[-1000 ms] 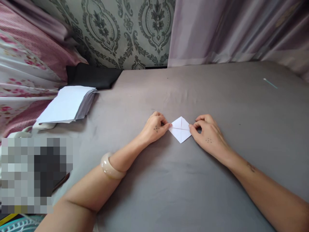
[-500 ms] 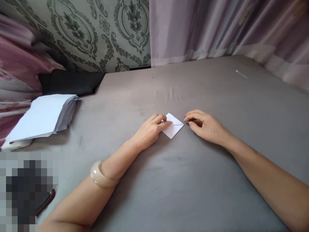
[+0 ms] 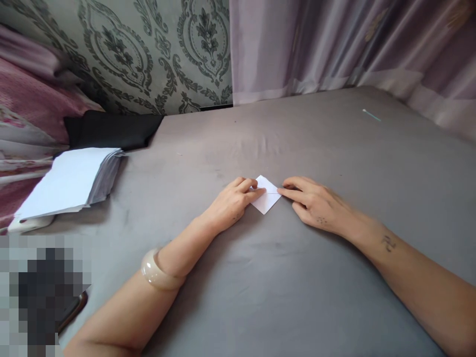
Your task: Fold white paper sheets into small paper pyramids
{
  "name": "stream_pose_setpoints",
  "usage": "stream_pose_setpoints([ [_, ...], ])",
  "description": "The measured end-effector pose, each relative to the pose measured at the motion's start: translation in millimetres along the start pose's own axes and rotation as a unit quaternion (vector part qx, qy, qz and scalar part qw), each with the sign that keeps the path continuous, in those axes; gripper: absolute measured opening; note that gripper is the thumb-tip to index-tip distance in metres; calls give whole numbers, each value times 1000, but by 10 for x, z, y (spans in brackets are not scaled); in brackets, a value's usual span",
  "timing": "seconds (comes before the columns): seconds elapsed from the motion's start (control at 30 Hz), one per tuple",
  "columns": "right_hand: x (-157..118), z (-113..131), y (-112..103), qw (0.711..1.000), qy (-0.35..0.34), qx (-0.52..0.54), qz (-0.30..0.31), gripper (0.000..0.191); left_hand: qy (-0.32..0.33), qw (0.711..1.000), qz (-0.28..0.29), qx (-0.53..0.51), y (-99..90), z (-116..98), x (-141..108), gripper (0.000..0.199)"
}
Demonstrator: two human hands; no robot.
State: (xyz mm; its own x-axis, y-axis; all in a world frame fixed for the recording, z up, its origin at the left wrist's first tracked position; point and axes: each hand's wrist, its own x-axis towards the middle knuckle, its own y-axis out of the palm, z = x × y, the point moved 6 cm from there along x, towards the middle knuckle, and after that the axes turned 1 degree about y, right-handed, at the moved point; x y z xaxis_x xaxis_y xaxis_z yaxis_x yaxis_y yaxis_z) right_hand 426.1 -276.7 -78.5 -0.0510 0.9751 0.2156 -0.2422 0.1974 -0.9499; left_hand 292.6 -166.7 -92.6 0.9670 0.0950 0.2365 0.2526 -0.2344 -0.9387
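A small piece of white paper (image 3: 267,203) lay flat near the middle of the frame, set like a diamond with one corner pointing up and one down. A thin line ran across it towards its right corner. The left hand (image 3: 231,202) covered the paper's left corner, one finger stretched out on top and the others curled beside it; I could not tell whether its grip was clamped on the paper or only pressing it down. The right hand (image 3: 318,204) touched the right corner with an outstretched fingertip, its grip apart, with the thumb lower and away from the paper.

Both hands worked on a grey cloth (image 3: 260,292) that filled most of the frame. A pale bangle (image 3: 159,274) circled the left forearm at lower left. Further up on the left side sat a stack of paper (image 3: 70,181), with a black folded thing (image 3: 115,131) just behind it. A thin stick (image 3: 372,115) with a white tip lay at upper right. A patterned wall (image 3: 159,74) stood at upper left, and a purple curtain (image 3: 266,54) hung from the top centre to the upper right.
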Motion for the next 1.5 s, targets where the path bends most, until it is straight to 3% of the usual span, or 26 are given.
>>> stream_pose_setpoints([
  [0.3,16,138,26,997,3,-70,27,42,-1,1000,13,8,-2,-6,7,50],
  [0.5,207,149,-48,990,75,115,-46,38,21,1000,13,12,-21,-54,18,45],
  [0.63,434,124,63,974,128,177,-57,37,12,1000,-4,-19,-22,-48,23,46],
  [0.7,484,107,142,973,148,168,-49,34,-31,996,-34,-76,-40,35,23,47],
  [0.77,475,128,187,976,144,153,-50,34,-130,976,-87,-149,-87,215,-7,45],
  [0.87,399,240,184,987,109,102,-63,38,-318,909,-176,-204,-168,529,-160,38],
  [0.93,354,357,176,994,75,59,-57,40,-388,873,-204,-216,-202,641,-254,36],
  [1.03,327,505,183,999,46,1,-29,42,-408,859,-208,-229,-214,679,-290,34],
  [1.5,381,695,211,991,20,-131,12,44,-403,872,-197,-196,-210,646,-265,31],
])
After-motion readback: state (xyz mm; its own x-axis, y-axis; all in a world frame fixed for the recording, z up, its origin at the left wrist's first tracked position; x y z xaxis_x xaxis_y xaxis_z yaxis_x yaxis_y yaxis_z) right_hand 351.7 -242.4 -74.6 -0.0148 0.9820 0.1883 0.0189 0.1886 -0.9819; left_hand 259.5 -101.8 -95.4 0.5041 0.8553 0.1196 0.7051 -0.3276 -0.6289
